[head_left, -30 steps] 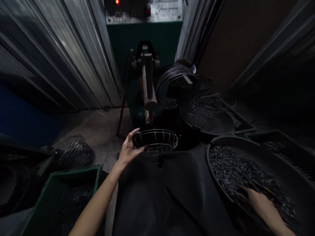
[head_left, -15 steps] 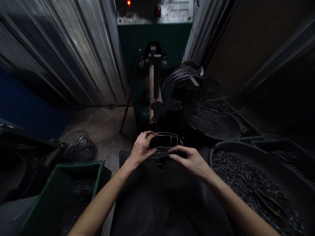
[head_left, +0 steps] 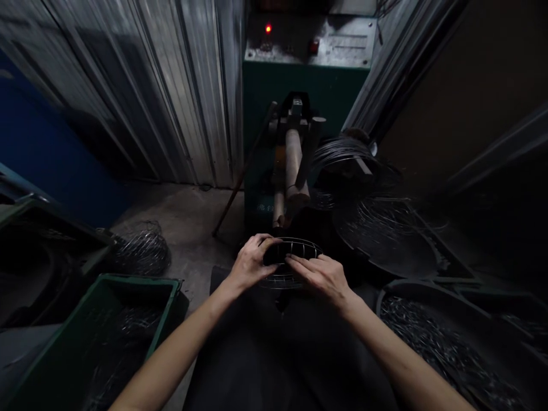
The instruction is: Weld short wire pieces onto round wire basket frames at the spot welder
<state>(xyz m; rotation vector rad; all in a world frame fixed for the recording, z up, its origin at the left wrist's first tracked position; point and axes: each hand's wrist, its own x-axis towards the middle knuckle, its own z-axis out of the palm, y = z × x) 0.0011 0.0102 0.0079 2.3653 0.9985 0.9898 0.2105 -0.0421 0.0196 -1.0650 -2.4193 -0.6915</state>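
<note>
A round wire cage ring (head_left: pixel 299 249) sits in front of me, just below the arm of a green welding machine (head_left: pixel 295 165). My left hand (head_left: pixel 250 265) grips the ring's left rim with curled fingers. My right hand (head_left: pixel 319 275) lies on the ring's near side, its fingers pinched against the wires. Whether something small sits between those fingertips is too dark to tell.
A green crate (head_left: pixel 107 337) with wire parts stands at the lower left, beside a heap of wire cages (head_left: pixel 139 251) on the floor. Dark round tubs (head_left: pixel 385 234) of wire rings and a tub of small metal pieces (head_left: pixel 440 348) lie at the right. Corrugated metal sheets (head_left: pixel 149 91) lean behind.
My right hand left the tub of small metal pieces and came onto the wire ring. My left hand kept hold of the ring. The view shifted left and downward.
</note>
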